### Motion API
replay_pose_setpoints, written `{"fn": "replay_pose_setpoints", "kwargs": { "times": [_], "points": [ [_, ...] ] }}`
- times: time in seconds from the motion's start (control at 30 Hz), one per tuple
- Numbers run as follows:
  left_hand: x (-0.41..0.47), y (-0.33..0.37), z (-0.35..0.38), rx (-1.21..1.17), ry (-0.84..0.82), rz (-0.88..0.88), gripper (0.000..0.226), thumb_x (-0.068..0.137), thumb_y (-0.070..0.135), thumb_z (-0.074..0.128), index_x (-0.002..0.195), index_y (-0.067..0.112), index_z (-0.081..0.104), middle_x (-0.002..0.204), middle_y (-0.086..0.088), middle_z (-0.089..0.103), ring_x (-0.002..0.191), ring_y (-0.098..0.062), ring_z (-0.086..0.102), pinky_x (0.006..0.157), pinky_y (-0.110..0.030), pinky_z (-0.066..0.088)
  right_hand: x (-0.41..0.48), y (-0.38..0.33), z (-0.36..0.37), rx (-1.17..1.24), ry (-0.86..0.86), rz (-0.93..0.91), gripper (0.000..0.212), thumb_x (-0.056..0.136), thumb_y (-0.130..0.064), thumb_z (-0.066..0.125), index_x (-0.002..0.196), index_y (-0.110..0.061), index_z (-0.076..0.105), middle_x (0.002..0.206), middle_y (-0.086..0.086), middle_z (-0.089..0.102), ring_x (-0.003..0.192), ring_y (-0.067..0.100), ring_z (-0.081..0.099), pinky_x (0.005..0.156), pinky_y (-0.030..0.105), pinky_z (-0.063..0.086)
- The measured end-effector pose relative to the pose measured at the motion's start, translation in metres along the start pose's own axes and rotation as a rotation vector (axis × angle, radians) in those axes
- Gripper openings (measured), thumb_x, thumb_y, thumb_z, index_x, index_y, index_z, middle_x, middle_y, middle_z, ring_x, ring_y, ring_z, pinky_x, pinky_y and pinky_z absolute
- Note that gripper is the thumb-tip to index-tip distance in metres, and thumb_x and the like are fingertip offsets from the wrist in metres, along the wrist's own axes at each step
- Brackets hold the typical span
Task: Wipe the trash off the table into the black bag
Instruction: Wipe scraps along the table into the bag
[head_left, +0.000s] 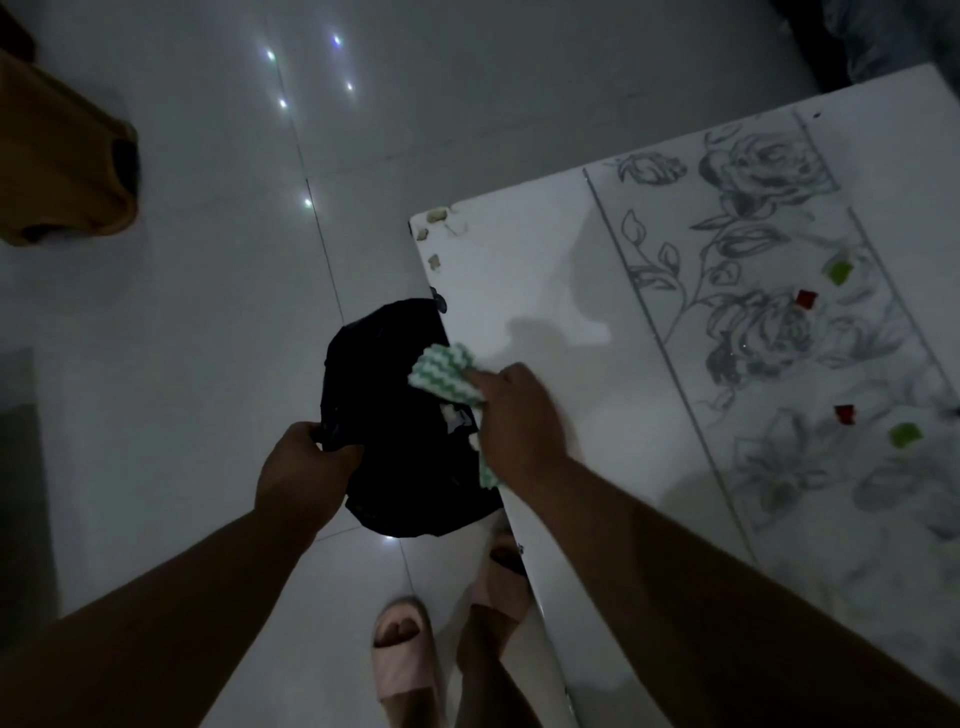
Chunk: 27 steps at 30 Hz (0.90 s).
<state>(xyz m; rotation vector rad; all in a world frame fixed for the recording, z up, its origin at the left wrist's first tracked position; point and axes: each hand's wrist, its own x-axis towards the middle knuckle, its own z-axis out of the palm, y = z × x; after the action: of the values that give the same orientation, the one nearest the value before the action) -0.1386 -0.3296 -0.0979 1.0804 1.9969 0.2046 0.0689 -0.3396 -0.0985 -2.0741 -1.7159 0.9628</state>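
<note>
At the table edge: you are sweeping with the green-and-white zigzag cloth (445, 371), which overhangs the rim of the white glossy table with grey rose print (545, 270).
Right hand (519, 415): your fingers are clenched on the cloth, pressing it flat so scraps slide off.
Left hand (304, 467): you grip the rim of the black plastic bag (384, 415), likely to keep its mouth open below the edge.
Bag position: it hangs beside the table, touching its edge, mouth upward, long axis roughly along that edge.
Remaining trash: red scraps (806, 299) and green scraps (905, 434) lie well apart from the cloth, on the rose print.
</note>
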Motion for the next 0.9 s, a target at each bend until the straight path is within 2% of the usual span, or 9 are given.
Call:
{"fn": "replay_pose_setpoints", "kwargs": {
  "times": [0.1,0.23,0.3,0.4,0.5,0.63,0.73,0.83,0.9],
  "points": [
    [0.000,0.004,-0.007,0.041,0.007,0.005,0.047,0.078,0.027,0.066,0.119,0.009,0.054,0.076,0.001,0.058,0.069,-0.020,0.059,0.059,-0.031,0.045,-0.003,-0.009,-0.001,0.069,-0.071,0.002,0.052,0.084,-0.001,0.047,0.134,-0.014,0.049,0.113,0.022,0.051,0.103,0.037,0.051,0.089,0.039,0.041],
    [0.006,0.006,-0.016,0.083,-0.041,0.013,0.044,0.081,0.029,0.064,0.117,0.009,0.052,0.073,0.006,0.052,0.065,-0.011,0.054,0.051,-0.026,0.038,-0.006,0.003,-0.019,0.106,0.077,0.120,0.047,0.085,0.001,0.045,0.130,-0.012,0.053,0.112,0.022,0.053,0.104,0.036,0.051,0.089,0.036,0.039],
    [0.013,0.008,-0.022,0.106,-0.051,0.034,0.018,0.082,0.024,0.065,0.087,0.010,0.054,0.066,0.007,0.050,0.060,-0.009,0.050,0.052,-0.025,0.039,-0.006,0.015,-0.031,0.107,0.198,0.289,0.045,0.085,0.000,0.044,0.127,-0.014,0.055,0.113,0.021,0.054,0.105,0.034,0.051,0.089,0.033,0.037],
    [0.026,0.015,-0.033,0.133,-0.105,0.075,0.029,0.081,0.016,0.064,0.060,0.020,0.045,0.057,0.001,0.050,0.053,-0.013,0.049,0.053,-0.025,0.036,-0.005,0.032,-0.042,0.104,0.410,0.540,0.045,0.085,0.001,0.047,0.128,-0.010,0.055,0.113,0.023,0.054,0.107,0.037,0.049,0.090,0.030,0.032],
    [0.048,0.026,-0.048,0.198,-0.187,0.081,0.025,0.081,0.015,0.062,0.061,0.016,0.048,0.062,-0.010,0.054,0.054,-0.021,0.050,0.053,-0.028,0.036,0.001,0.037,-0.046,0.155,0.480,0.733,0.047,0.086,-0.004,0.046,0.132,-0.012,0.051,0.120,0.023,0.051,0.109,0.038,0.050,0.093,0.033,0.037],
    [0.086,0.039,-0.071,0.276,-0.240,0.103,0.027,0.078,0.019,0.062,0.058,0.005,0.051,0.055,-0.012,0.049,0.051,-0.023,0.047,0.053,-0.029,0.034,0.025,0.015,-0.039,0.203,0.500,0.790,0.046,0.089,-0.016,0.051,0.135,-0.010,0.046,0.124,0.025,0.048,0.112,0.038,0.049,0.094,0.032,0.037],
    [0.123,0.048,-0.091,0.310,-0.260,0.123,0.029,0.079,0.021,0.062,0.057,0.009,0.046,0.060,-0.013,0.051,0.054,-0.023,0.047,0.055,-0.029,0.033,0.055,-0.013,-0.035,0.287,0.475,0.870,0.050,0.089,-0.023,0.050,0.136,-0.009,0.043,0.127,0.023,0.046,0.115,0.036,0.048,0.097,0.031,0.037],
    [0.159,0.062,-0.114,0.342,-0.292,0.182,0.030,0.076,0.024,0.063,0.058,0.005,0.050,0.054,-0.012,0.050,0.050,-0.021,0.046,0.052,-0.027,0.031,0.085,-0.035,-0.036,0.289,0.425,0.892,0.040,0.089,-0.020,0.043,0.124,-0.002,0.047,0.122,0.027,0.052,0.107,0.037,0.052,0.085,0.033,0.039],
    [0.184,0.079,-0.130,0.349,-0.307,0.215,0.029,0.070,0.030,0.061,0.058,0.006,0.049,0.052,-0.012,0.049,0.049,-0.022,0.046,0.052,-0.027,0.031,0.100,-0.047,-0.037,0.209,0.377,0.914,0.034,0.091,-0.011,0.040,0.119,0.005,0.049,0.128,0.030,0.050,0.109,0.040,0.050,0.089,0.034,0.038]
  ]
}}
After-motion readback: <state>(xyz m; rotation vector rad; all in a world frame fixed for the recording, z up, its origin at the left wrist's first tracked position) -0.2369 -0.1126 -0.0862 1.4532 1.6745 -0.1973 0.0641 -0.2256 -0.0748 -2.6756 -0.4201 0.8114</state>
